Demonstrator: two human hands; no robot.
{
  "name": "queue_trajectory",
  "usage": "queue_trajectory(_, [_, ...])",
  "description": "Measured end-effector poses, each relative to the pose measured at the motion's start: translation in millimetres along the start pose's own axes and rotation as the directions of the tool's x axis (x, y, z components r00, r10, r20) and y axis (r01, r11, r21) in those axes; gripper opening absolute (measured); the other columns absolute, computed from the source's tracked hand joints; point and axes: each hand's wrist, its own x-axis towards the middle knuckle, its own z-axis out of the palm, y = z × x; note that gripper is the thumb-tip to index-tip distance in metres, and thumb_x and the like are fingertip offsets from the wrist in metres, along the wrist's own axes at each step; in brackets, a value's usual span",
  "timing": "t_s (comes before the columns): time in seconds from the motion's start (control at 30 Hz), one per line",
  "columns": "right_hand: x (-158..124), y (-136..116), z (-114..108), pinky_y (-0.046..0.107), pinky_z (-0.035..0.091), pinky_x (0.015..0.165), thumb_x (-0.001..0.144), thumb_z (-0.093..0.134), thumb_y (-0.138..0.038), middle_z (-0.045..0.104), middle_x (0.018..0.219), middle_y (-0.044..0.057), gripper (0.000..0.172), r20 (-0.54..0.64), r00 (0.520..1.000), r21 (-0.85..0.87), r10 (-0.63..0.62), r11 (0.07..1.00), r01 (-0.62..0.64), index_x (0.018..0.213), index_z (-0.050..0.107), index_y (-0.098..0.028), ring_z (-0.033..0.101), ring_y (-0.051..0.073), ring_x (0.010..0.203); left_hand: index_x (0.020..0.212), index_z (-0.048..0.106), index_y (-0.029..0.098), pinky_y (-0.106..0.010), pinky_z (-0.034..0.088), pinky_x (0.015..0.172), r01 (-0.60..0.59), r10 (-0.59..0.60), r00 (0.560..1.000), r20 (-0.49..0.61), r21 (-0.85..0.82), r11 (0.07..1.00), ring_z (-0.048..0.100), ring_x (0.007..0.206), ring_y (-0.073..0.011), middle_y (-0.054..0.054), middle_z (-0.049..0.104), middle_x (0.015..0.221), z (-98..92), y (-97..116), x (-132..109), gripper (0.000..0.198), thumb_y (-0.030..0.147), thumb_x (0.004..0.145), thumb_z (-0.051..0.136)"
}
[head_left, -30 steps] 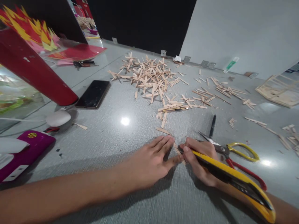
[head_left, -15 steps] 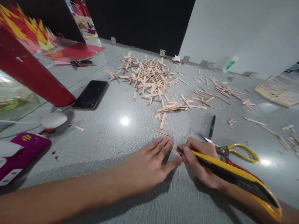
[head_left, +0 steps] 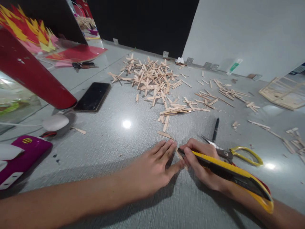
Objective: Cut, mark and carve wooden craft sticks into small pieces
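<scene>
A small wooden craft stick (head_left: 179, 155) lies on the grey table. My left hand (head_left: 156, 163) holds it down, fingertips on its far end and thumb on its near end. In my right hand (head_left: 200, 162) is a yellow and black utility knife (head_left: 234, 175), its tip at the stick between my left fingers and thumb. The fingers hide most of the stick, and the blade's edge cannot be made out. Just beyond my left fingertips lies another flat stick (head_left: 165, 135). Scissors (head_left: 228, 155) with a yellow handle loop rest partly behind my right hand, beside a black pen (head_left: 215, 129).
A heap of wooden stick pieces (head_left: 152, 74) spreads across the far middle, with more sticks (head_left: 230, 92) to its right. On the left are a phone (head_left: 92, 97), a red tube (head_left: 35, 71), a white mouse (head_left: 56, 122) and a purple box (head_left: 30, 156). A stick frame (head_left: 283, 93) stands far right.
The knife's tip has shifted slightly up and left along the stick, and its rear end has swung left and up. My left hand stays almost still on the stick.
</scene>
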Motion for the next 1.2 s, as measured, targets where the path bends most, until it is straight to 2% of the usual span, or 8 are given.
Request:
queue_trajectory(0.1, [0.5, 1.1, 1.1, 0.026, 0.039, 0.049, 0.107, 0.047, -0.030, 0.053, 0.055, -0.006, 0.033, -0.009, 1.000, -0.014, -0.005, 1.000, 0.005, 0.074, 0.049, -0.025, 0.049, 0.011, 0.046, 0.157, 0.039, 0.007, -0.052, 0.043, 0.119, 0.006, -0.006, 1.000, 0.021, 0.017, 1.000, 0.053, 0.144, -0.0409, -0.034, 0.054, 0.151, -1.1, 0.6, 0.4, 0.056, 0.021, 0.106, 0.056])
queue_trajectory(0.27, [0.6, 1.6, 2.4, 0.027, 0.040, 0.047, 0.107, 0.047, -0.031, 0.055, 0.055, -0.006, 0.033, -0.020, 0.999, -0.011, -0.025, 1.000, 0.025, 0.074, 0.050, -0.026, 0.051, 0.012, 0.044, 0.160, 0.035, 0.012, -0.050, 0.040, 0.122, 0.022, -0.026, 0.993, 0.118, 0.034, 0.999, 0.047, 0.149, -0.0377, -0.029, 0.051, 0.156, -5.2, 1.7, 2.2, 0.055, 0.023, 0.109, 0.051])
queue_trajectory(0.53, [-1.4, 3.2, 1.9, 0.027, 0.042, 0.049, 0.107, 0.047, -0.031, 0.054, 0.055, -0.006, 0.032, -0.013, 1.000, 0.002, -0.012, 1.000, 0.012, 0.075, 0.049, -0.026, 0.051, 0.012, 0.045, 0.160, 0.035, 0.008, -0.051, 0.043, 0.119, 0.009, -0.011, 0.996, 0.090, 0.027, 1.000, 0.049, 0.147, -0.0413, -0.033, 0.051, 0.154, -4.9, 2.1, 0.6, 0.055, 0.021, 0.108, 0.049])
queue_trajectory(0.9, [0.8, 0.7, 1.6, 0.025, 0.040, 0.051, 0.107, 0.048, -0.029, 0.055, 0.056, -0.006, 0.036, 0.011, 1.000, -0.025, -0.007, 1.000, 0.008, 0.071, 0.048, -0.025, 0.053, 0.010, 0.047, 0.160, 0.037, 0.010, -0.054, 0.038, 0.123, 0.031, -0.028, 0.997, 0.076, -0.034, 0.999, 0.046, 0.150, -0.0410, -0.033, 0.047, 0.157, -0.3, 1.9, 0.7, 0.057, 0.018, 0.106, 0.054])
queue_trajectory(1.03, [1.4, 1.7, 3.5, 0.026, 0.035, 0.048, 0.107, 0.047, -0.030, 0.049, 0.053, -0.007, 0.038, -0.012, 1.000, -0.042, -0.010, 0.999, 0.010, 0.069, 0.046, -0.025, 0.048, 0.010, 0.044, 0.159, 0.039, 0.009, -0.055, 0.038, 0.122, 0.038, -0.034, 0.994, 0.103, -0.037, 0.999, 0.046, 0.149, -0.0419, -0.034, 0.048, 0.156, -1.3, 3.6, 1.0, 0.057, 0.015, 0.105, 0.054])
queue_trajectory(1.2, [4.0, -2.9, 2.2, 0.025, 0.034, 0.047, 0.107, 0.046, -0.027, 0.042, 0.055, -0.008, 0.039, 0.000, 1.000, -0.044, -0.027, 0.999, 0.027, 0.069, 0.043, -0.025, 0.043, 0.009, 0.045, 0.161, 0.034, 0.006, -0.056, 0.040, 0.121, 0.037, -0.036, 0.993, 0.112, -0.006, 0.999, 0.045, 0.149, -0.0429, -0.036, 0.047, 0.155, -3.3, 6.3, 1.0, 0.061, 0.016, 0.104, 0.052])
